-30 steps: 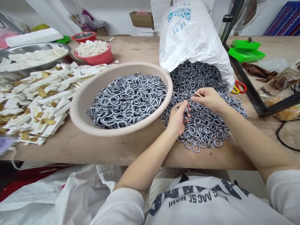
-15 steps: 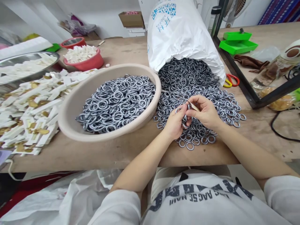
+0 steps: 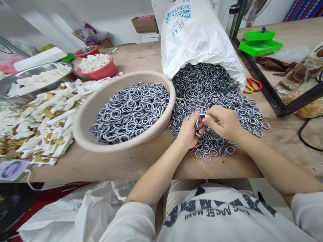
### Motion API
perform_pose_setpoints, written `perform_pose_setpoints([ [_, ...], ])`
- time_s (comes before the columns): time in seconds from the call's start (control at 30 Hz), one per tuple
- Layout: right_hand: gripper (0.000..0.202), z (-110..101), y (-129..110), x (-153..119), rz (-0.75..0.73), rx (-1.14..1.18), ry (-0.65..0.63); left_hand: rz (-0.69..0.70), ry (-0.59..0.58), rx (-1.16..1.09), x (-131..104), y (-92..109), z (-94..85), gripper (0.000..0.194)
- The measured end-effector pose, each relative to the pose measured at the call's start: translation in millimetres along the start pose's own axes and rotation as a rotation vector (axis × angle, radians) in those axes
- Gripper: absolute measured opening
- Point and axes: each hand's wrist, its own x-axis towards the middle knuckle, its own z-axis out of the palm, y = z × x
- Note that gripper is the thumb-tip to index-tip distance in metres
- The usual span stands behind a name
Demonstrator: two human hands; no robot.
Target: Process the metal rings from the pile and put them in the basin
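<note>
My left hand (image 3: 188, 131) is closed on several grey rings over the ring pile (image 3: 212, 143). Beside it, my right hand (image 3: 224, 121) grips a small knife-like tool (image 3: 202, 116) with a dark tip and a pale handle. The tip points at the rings in the left fingers; whether it touches them is too small to tell. More rings fill the beige basin (image 3: 83, 139) on the left. A white sack (image 3: 194, 37) lies behind the hands, its mouth open over the pile.
White and brown pieces (image 3: 54, 124) are heaped at the left, near a metal bowl (image 3: 69, 69) and a red bowl (image 3: 111, 69). Scissors (image 3: 256, 84), a black metal frame (image 3: 267, 94) and green trays (image 3: 261, 48) are at the right.
The view has shifted slightly, so the table's contents appear further right. The right hand has turned, and the tool's dark tip now shows more clearly between the hands.
</note>
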Motion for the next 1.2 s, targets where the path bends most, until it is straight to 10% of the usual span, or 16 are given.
perform_pose_setpoints([
  [0.47, 0.038, -1, -4, -1, 0.011, 0.007, -0.041, 0.089, -0.030, 0.012, -2, -2, 4.7, 0.043],
  [0.63, 0.051, 3, 27, 7, 0.292, -0.035, -0.068, 0.090, -0.167, 0.116, -10, -6, 10.3, 0.038],
  [1.03, 0.035, 42, 57, 86, 0.323, -0.584, -0.231, 0.137, -0.053, 0.036, 5, 8, -10.7, 0.026],
  [1.2, 0.029, 38, 68, 99, 0.320, -0.463, -0.171, 0.075, 0.012, -0.082, 9, 13, -20.4, 0.022],
])
